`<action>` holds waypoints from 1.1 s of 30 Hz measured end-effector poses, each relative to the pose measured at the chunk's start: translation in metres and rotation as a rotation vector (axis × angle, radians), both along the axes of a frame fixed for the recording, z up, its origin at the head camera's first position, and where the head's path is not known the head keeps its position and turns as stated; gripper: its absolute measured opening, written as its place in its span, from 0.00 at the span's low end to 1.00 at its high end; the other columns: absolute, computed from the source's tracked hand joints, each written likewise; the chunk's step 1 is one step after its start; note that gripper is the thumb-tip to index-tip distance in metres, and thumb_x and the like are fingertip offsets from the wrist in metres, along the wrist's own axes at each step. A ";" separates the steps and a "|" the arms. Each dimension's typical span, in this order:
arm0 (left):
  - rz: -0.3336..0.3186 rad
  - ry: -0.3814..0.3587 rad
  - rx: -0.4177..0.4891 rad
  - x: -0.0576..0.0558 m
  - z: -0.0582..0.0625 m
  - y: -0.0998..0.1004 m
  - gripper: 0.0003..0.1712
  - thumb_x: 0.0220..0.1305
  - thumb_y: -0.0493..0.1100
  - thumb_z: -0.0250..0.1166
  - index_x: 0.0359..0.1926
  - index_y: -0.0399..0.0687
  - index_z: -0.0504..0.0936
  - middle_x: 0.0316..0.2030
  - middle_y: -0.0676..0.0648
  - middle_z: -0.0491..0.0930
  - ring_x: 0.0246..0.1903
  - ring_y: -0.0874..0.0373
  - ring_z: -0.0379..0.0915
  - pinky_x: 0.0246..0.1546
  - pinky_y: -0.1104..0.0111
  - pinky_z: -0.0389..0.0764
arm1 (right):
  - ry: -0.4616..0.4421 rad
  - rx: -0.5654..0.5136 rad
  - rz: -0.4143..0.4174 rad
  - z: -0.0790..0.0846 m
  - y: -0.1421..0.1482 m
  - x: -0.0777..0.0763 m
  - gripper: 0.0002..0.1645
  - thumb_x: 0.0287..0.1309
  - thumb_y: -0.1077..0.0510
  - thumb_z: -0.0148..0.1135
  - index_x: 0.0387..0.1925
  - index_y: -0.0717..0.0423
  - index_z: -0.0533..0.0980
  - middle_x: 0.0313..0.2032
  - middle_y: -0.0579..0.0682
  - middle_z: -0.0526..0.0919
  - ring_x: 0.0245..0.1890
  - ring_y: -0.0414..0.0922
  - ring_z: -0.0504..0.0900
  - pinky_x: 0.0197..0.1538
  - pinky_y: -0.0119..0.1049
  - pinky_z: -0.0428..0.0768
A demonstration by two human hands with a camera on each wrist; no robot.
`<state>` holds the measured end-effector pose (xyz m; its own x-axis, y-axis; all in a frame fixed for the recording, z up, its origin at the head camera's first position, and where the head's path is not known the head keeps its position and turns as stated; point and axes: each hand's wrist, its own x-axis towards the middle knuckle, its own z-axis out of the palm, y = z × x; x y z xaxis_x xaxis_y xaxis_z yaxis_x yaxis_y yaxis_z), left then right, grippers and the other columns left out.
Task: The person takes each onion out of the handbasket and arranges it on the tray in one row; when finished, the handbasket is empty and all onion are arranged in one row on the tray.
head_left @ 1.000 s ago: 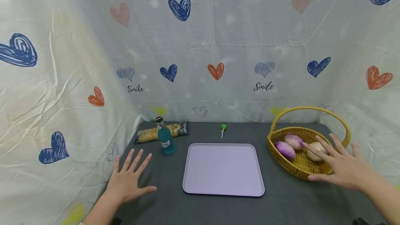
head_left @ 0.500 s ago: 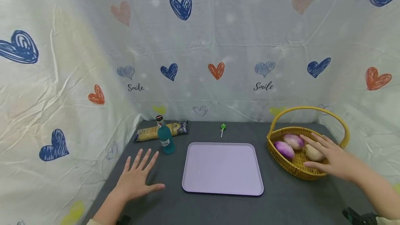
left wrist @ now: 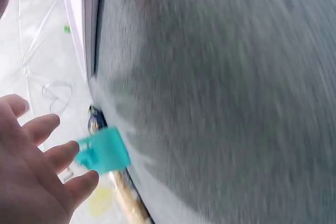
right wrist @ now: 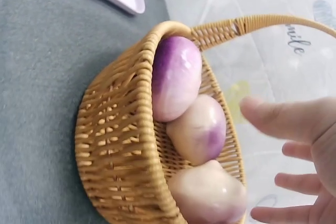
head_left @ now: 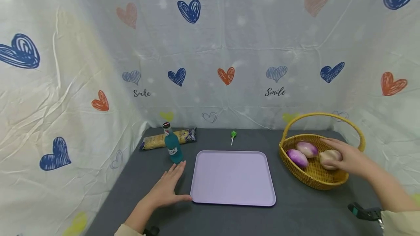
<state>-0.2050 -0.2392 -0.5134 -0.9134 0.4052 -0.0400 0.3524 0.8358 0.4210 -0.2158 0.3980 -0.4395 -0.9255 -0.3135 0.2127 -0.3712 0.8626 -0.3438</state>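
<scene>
My right hand (head_left: pixel 352 157) reaches over the right side of a yellow wicker basket (head_left: pixel 315 183), its fingers over a pale turnip (head_left: pixel 329 158). In the right wrist view the fingers are spread apart and hold nothing, close to that pale turnip (right wrist: pixel 207 195). Two purple-and-white turnips (head_left: pixel 297 157) lie beside it in the basket. My left hand (head_left: pixel 165 188) has its fingers extended, with the thumb tip at the near left corner of a lilac tray (head_left: pixel 233 177); contact cannot be told. Just beyond its fingertips stands a teal bottle (head_left: pixel 172 143).
A yellow, pasta-like packet (head_left: pixel 154 142) lies behind the bottle. A green lollipop (head_left: pixel 233 134) lies behind the tray. The basket's tall arched handle (head_left: pixel 323 114) rises above its contents. White cloth with printed hearts (head_left: pixel 210 83) walls the grey table at the back and sides.
My left hand has moved right, toward the tray, and its fingers have drawn closer together. The right hand has moved left and lower over the pale turnip, its fingers less spread.
</scene>
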 end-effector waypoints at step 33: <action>-0.016 -0.165 -0.143 -0.012 -0.017 0.032 0.75 0.40 0.83 0.68 0.80 0.46 0.53 0.78 0.41 0.55 0.78 0.36 0.46 0.73 0.35 0.50 | -0.019 0.243 -0.138 -0.036 -0.012 -0.025 0.24 0.46 0.69 0.74 0.48 0.71 0.80 0.44 0.72 0.81 0.42 0.71 0.80 0.46 0.63 0.79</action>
